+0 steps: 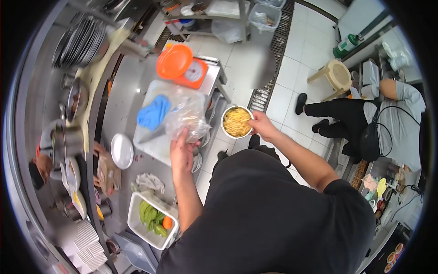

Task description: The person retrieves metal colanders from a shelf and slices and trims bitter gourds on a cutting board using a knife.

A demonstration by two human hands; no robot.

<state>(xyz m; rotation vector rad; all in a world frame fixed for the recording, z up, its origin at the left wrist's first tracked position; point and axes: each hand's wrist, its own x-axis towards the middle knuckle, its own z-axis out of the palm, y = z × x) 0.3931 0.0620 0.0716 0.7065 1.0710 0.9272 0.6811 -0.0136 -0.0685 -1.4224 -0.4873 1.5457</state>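
From afar I had right fingers point(256, 122) gripping the bowl point(222, 124) of yellow strips point(236, 121) at its side, left fingers point(184, 137) at the clear plastic bag point(186, 115) just beyond them, pinch unclear.

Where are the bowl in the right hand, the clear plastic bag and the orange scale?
Bowl point(222, 124): head view, on the left part of its rim.
Plastic bag point(186, 118): head view, on its crumpled middle.
Scale point(194, 72): head view, on its round dial.
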